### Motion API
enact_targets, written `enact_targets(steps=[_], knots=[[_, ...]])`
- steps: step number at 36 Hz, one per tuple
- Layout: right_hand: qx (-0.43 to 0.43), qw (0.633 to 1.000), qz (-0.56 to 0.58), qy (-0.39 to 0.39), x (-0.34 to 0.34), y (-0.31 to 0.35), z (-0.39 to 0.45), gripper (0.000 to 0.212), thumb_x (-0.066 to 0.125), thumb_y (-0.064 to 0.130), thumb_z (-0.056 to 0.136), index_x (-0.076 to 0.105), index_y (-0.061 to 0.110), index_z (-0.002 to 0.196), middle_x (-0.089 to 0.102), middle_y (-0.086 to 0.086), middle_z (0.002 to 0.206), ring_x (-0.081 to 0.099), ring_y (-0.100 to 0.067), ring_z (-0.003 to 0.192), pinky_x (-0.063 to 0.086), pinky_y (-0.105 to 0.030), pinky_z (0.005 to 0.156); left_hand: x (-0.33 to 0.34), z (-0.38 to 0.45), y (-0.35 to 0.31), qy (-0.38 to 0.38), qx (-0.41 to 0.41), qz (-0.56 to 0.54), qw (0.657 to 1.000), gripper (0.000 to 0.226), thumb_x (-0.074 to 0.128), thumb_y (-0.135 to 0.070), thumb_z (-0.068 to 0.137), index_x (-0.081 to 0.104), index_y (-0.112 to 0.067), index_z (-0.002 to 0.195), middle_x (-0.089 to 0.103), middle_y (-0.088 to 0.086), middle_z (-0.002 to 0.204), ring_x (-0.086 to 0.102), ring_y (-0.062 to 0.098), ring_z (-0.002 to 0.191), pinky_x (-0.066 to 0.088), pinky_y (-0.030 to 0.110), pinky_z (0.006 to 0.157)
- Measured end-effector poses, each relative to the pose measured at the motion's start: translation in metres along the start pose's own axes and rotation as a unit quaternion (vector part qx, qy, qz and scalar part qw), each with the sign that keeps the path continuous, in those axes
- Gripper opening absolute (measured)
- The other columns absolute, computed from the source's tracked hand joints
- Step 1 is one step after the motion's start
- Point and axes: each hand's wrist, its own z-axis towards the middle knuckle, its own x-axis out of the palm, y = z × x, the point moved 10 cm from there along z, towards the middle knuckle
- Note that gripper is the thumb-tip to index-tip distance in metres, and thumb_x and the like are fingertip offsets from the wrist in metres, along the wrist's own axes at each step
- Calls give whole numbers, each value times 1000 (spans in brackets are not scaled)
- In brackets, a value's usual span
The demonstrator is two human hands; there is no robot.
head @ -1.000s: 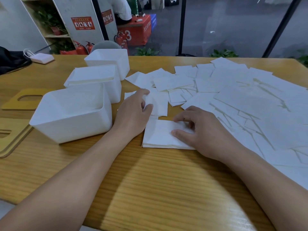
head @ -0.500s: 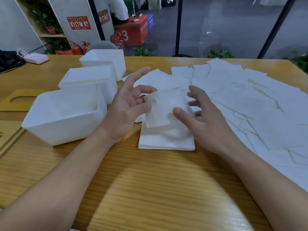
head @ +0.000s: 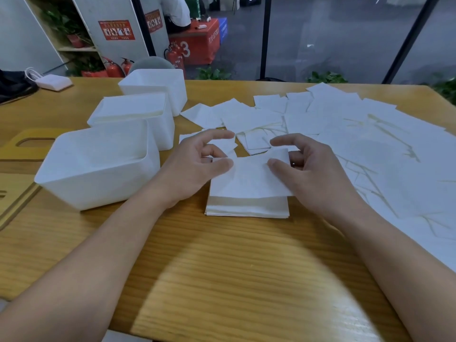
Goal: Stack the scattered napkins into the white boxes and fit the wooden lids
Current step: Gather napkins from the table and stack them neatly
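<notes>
Both hands hold one white napkin (head: 249, 178) just above a small stack of napkins (head: 246, 208) at the table's middle. My left hand (head: 197, 166) pinches its left edge between thumb and fingers. My right hand (head: 308, 171) pinches its right edge the same way. Many loose napkins (head: 345, 134) lie scattered across the table's right and far side. Three white boxes stand at the left: the nearest box (head: 98, 164), a middle box (head: 133, 112) filled with napkins to its rim, and a far box (head: 155, 85). Wooden lids (head: 29, 144) lie flat at the left edge.
The wooden table (head: 222, 267) stretches toward me. A white charger block (head: 53, 82) with a cable and a dark bag (head: 12, 87) sit at the far left corner. Glass wall, plants and red fire extinguishers stand beyond the table's back edge.
My left hand picked a napkin up from the scattered pile and my right hand left the stack to meet it. Now both hands pinch the napkin lower, just over the stack.
</notes>
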Motion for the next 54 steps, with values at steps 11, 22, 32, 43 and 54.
enact_targets(steps=[11, 22, 32, 43, 54], knots=[[-29, 978, -203, 41, 15, -5, -4, 31, 75, 29, 94, 68, 38, 122, 60, 9, 69, 59, -9, 68, 51, -29, 65, 2, -1, 3, 13, 20, 139, 990, 51, 84, -28, 94, 64, -48, 137, 73, -11, 104, 55, 7, 59, 58, 36, 93], [-100, 963, -240, 64, 25, 8, -6, 30, 75, 30, 92, 71, 38, 120, 53, 26, 123, 47, -2, 115, 43, -18, 91, -27, 2, -6, -118, 67, 242, 961, 12, 76, -26, 100, 81, -35, 105, 70, -19, 107, 59, -7, 94, 45, 19, 83], [-103, 964, -227, 89, 37, 3, -11, 20, 72, 41, 96, 72, 42, 115, 59, 25, 110, 53, -1, 107, 51, -32, 87, -11, 4, 7, -58, 42, 279, 958, 16, 71, -30, 104, 84, -33, 113, 70, -19, 138, 51, -13, 120, 40, 5, 97], [-100, 965, -228, 86, 36, 2, -10, 20, 72, 43, 96, 73, 41, 115, 60, 24, 108, 55, 0, 104, 50, -30, 83, -14, 2, -2, -77, 43, 294, 952, 16, 70, -29, 104, 83, -24, 112, 61, -19, 102, 60, 6, 97, 53, 30, 97], [-124, 968, -220, -7, 17, 16, -7, 63, 83, 30, 93, 49, 40, 144, 47, 24, 129, 49, 14, 102, 39, -6, 79, 9, -13, -28, -40, 164, 166, 972, 22, 84, -11, 94, 86, -30, 103, 79, -18, 109, 71, 8, 116, 52, 21, 101]])
